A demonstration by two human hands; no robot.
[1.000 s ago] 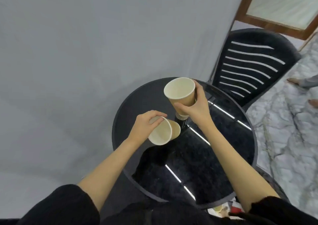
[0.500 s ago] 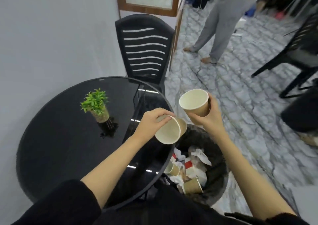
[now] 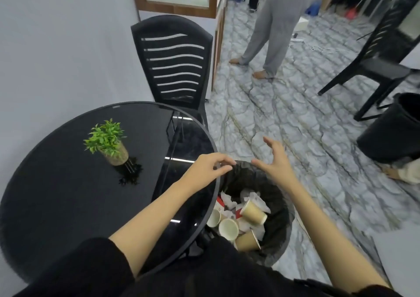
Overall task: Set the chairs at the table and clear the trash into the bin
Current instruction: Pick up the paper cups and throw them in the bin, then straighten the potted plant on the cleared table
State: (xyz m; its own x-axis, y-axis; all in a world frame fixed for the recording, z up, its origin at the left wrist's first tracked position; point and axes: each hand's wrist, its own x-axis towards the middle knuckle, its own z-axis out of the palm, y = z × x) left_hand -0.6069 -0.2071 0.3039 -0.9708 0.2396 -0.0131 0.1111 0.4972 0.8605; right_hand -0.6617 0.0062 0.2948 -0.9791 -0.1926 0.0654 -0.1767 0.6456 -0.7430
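A black-lined bin stands on the floor against the right edge of the round black glass table. Inside it lie several tan paper cups among crumpled white paper. My left hand hovers over the table's rim at the bin's near-left side, fingers loosely curled and holding nothing. My right hand is spread open above the bin's far rim, also holding nothing. A black slatted chair stands tucked at the table's far side.
A small green potted plant sits on the table. A person in grey trousers stands on the marble-pattern floor beyond. A second black chair and another black bin are at the right.
Both hands let go of their paper cups, which now lie in the bin. The fingers of both hands have spread apart above the bin.
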